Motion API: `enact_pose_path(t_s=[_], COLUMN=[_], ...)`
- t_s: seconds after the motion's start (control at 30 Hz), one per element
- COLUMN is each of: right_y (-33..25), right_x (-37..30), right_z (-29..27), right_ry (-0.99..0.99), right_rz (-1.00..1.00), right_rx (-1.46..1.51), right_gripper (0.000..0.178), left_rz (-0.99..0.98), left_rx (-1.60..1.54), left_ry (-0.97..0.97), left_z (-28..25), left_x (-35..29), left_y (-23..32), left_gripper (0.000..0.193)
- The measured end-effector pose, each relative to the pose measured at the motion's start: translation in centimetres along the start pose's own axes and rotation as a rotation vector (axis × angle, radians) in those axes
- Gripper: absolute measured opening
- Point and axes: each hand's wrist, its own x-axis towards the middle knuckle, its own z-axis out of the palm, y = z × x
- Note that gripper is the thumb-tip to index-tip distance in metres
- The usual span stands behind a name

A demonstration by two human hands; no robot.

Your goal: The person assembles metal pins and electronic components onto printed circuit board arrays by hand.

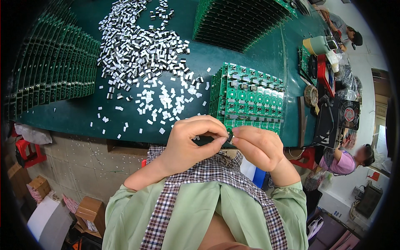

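Observation:
My left hand (pixel 189 141) and my right hand (pixel 259 146) meet at the table's front edge, in front of a stack of green circuit boards (pixel 252 98). Between their pinched fingertips is a small black component (pixel 230 136); its exact kind is too small to make out. The top board carries rows of white rings and small dark parts. Left of it spreads a large heap of small black components with white tops (pixel 137 50). Flat white slips (pixel 164 100) lie scattered along the near side of the heap.
Tall racks of green boards stand at the left (pixel 58 62) and at the back (pixel 241 23). At the right are a light green cup (pixel 320 45), a red tray (pixel 326 75), a roll of tape (pixel 311 95) and a black fan (pixel 349 114). Two other people sit farther right.

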Motion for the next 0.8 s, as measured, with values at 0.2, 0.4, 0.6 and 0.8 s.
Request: enact_pose_path(t_s=[0.2, 0.4, 0.6, 0.8], right_y=[0.0, 0.2, -0.6, -0.8], right_x=[0.2, 0.1, -0.1, -0.3], right_z=[-0.1, -0.3, -0.3, -0.5], right_ry=[-0.017, -0.031, 0.026, 0.004], right_rz=[0.009, 0.041, 0.273, 0.335], right_rx=[-0.021, 0.029, 0.175, 0.267], right_gripper=[0.025, 0.025, 0.024, 0.025], left_rz=[0.052, 0.102, 0.214, 0.45], left_rx=[0.092, 0.169, 0.118, 0.236], left_ry=[0.025, 0.007, 0.018, 0.001], left_z=[-0.1, -0.1, 0.2, 0.4], left_x=[0.1, 0.2, 0.0, 0.2], left_y=[0.1, 0.0, -1.0, -1.5], left_gripper=[0.014, 0.014, 0.014, 0.018])
